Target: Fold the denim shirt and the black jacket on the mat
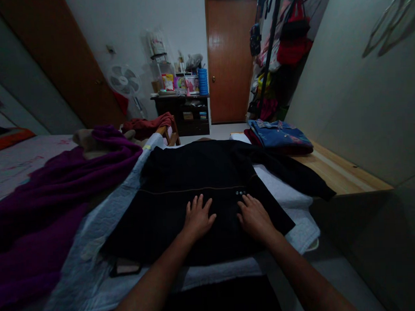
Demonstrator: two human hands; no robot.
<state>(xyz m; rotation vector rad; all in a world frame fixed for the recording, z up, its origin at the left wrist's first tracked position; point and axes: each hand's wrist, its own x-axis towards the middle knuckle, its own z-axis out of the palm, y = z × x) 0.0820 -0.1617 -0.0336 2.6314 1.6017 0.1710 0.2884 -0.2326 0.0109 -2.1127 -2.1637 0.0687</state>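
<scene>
A black jacket [201,167] with long sleeves lies spread out in front of me, a thin brown seam running across it. One sleeve stretches off to the right, over the wooden ledge. My left hand [198,217] rests flat on the jacket below the seam, fingers spread. On the right, my right hand [255,217] also lies on the black fabric, its fingers stretched out just beneath a short row of small, shiny buttons [240,193]. Neither hand grips the cloth. Under the jacket is a pale blue-grey padded cloth [75,273].
A purple cloth [55,192] is heaped at left. Folded clothes with a blue denim piece [280,134] lie at the right, beside the wooden ledge [344,171]. A dark, flat object [126,267] pokes out near the jacket's lower left corner. A fan [125,81] stands farther back.
</scene>
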